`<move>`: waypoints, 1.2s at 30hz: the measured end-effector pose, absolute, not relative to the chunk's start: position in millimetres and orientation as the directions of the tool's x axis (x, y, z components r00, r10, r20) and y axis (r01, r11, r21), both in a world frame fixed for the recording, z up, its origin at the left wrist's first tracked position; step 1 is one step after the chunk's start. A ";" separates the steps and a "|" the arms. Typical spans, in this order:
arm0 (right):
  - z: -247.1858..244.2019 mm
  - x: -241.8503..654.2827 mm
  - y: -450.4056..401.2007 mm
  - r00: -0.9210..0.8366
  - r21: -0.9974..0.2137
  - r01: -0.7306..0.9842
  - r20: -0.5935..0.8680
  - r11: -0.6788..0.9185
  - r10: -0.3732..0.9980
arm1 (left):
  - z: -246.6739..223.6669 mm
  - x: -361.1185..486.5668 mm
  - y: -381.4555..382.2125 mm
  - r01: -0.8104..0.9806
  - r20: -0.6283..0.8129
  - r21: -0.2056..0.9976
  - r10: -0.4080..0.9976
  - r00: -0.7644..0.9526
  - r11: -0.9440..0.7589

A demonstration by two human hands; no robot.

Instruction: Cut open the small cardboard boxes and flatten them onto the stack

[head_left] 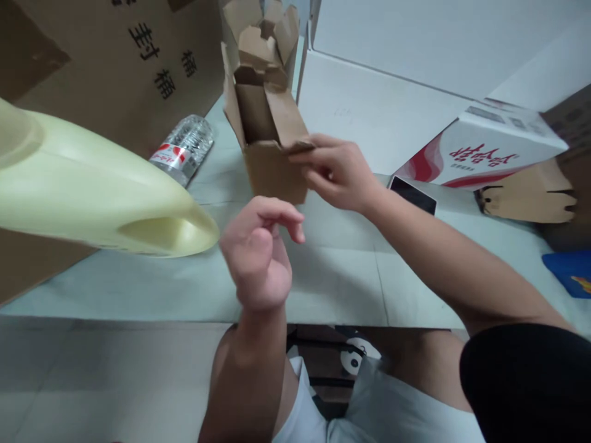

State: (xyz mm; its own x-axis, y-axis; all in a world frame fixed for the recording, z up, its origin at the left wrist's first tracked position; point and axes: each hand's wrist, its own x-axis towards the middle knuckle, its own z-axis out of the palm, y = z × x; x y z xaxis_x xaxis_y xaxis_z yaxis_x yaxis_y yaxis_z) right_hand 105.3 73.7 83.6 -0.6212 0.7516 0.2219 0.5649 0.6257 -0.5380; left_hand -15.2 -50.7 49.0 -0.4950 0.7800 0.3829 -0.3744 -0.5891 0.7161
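Observation:
A small brown cardboard box (274, 178) stands on the table with its top flaps up and its inside showing. My right hand (341, 172) reaches to its near right corner, thumb and fingers closed on the edge of a flap. In front of the box, my left hand (261, 258) is raised above the table, slightly blurred. Its fingers are bent and apart from the thumb, and no object shows in it. Just behind the box stands another brown carton (256, 46) with spread flaps.
A smooth pale yellow object (106, 184) juts in from the left. Beyond it lies a clear plastic bottle (184, 147) near a large printed carton (111, 74). To the right are a red-and-white box (484, 151), a dark flat item (413, 195), flattened cardboard (529, 197) and a blue item (570, 271).

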 end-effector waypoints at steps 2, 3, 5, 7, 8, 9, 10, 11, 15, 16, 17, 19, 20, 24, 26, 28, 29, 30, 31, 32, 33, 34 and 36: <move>83.5 144.7 45.8 -0.598 -0.623 0.484 0.276 0.614 0.752 | 56.3 -8.1 -53.5 -0.221 0.475 0.693 0.665 -0.577 -0.687; 82.9 164.3 31.1 -0.583 -0.644 0.420 0.348 0.639 0.734 | 57.1 -5.4 -52.1 -0.139 0.517 0.663 0.584 -0.626 -0.735; 79.9 200.7 1.6 -0.565 -0.621 0.271 0.516 0.736 0.644 | 52.3 -2.5 -44.5 0.036 0.556 0.563 0.347 -0.755 -0.825; 74.3 230.3 -26.1 -0.527 -0.587 0.181 0.620 0.789 0.582 | 40.1 -2.9 -34.8 0.134 0.523 0.588 0.249 -0.815 -0.798; 70.7 241.9 -38.1 -0.505 -0.584 0.164 0.642 0.795 0.576 | 32.5 -4.0 -30.5 0.102 0.534 0.671 0.384 -0.753 -0.734; 66.7 251.3 -48.3 -0.489 -0.589 0.171 0.645 0.790 0.587 | 24.5 -5.3 -26.9 0.079 0.562 0.722 0.516 -0.646 -0.688; 62.5 258.6 -56.4 -0.482 -0.593 0.189 0.638 0.783 0.600 | 16.7 -6.6 -23.9 0.091 0.608 0.725 0.573 -0.549 -0.682; 57.9 264.1 -62.3 -0.484 -0.595 0.209 0.627 0.776 0.610 | 9.5 -7.4 -21.3 0.152 0.655 0.722 0.597 -0.462 -0.675; 37.5 275.1 -69.5 -0.428 -0.678 0.174 0.601 0.714 0.675 | -10.4 -4.7 -8.0 0.231 0.703 0.703 0.609 -0.369 -0.672; 32.7 276.4 -69.5 -0.384 -0.706 0.132 0.611 0.696 0.693 | -12.9 -3.1 -3.4 0.173 0.694 0.698 0.599 -0.399 -0.695; 28.6 277.4 -69.5 -0.343 -0.724 0.092 0.621 0.683 0.705 | -14.5 -1.7 1.4 0.133 0.696 0.681 0.579 -0.425 -0.720; 23.7 279.1 -70.7 -0.316 -0.726 0.066 0.636 0.685 0.704 | -15.7 0.0 9.9 0.096 0.701 0.657 0.558 -0.445 -0.748; 23.2 280.0 -71.6 -0.336 -0.716 0.086 0.633 0.692 0.697 | -15.5 0.3 13.0 0.091 0.700 0.657 0.560 -0.443 -0.749; 28.4 284.5 -75.0 -0.464 -0.628 0.241 0.595 0.740 0.656 | -13.5 0.6 16.1 0.066 0.650 0.715 0.627 -0.430 -0.696; 30.2 286.6 -74.8 -0.494 -0.567 0.283 0.605 0.773 0.624 | -12.5 0.7 15.5 0.054 0.634 0.725 0.634 -0.442 -0.687; 29.8 288.2 -73.8 -0.511 -0.499 0.309 0.631 0.809 0.584 | -12.0 -0.3 16.4 0.034 0.645 0.693 0.598 -0.475 -0.720; 29.1 288.6 -73.3 -0.512 -0.466 0.318 0.648 0.826 0.563 | -11.9 -1.4 17.5 0.021 0.646 0.675 0.577 -0.500 -0.738; 28.5 288.9 -73.2 -0.510 -0.444 0.326 0.661 0.835 0.550 | -11.9 -2.5 18.7 0.004 0.639 0.662 0.561 -0.526 -0.750; 28.2 289.0 -73.4 -0.504 -0.440 0.335 0.663 0.833 0.553 | -11.9 -3.6 19.8 -0.011 0.632 0.651 0.550 -0.545 -0.759; 28.5 288.8 -74.0 -0.496 -0.452 0.343 0.657 0.823 0.567 | -11.9 -4.2 20.5 -0.023 0.625 0.645 0.545 -0.559 -0.764; 29.4 288.5 -75.0 -0.490 -0.474 0.353 0.641 0.807 0.591 | -11.7 -4.3 20.7 -0.035 0.614 0.649 0.551 -0.565 -0.760; 30.9 288.0 -76.5 -0.489 -0.500 0.364 0.616 0.786 0.618 | -11.5 -3.7 20.2 -0.051 0.603 0.654 0.561 -0.567 -0.754; 35.4 286.6 -80.2 -0.505 -0.531 0.381 0.566 0.757 0.651 | -10.9 -0.9 18.1 -0.080 0.605 0.651 0.580 -0.545 -0.755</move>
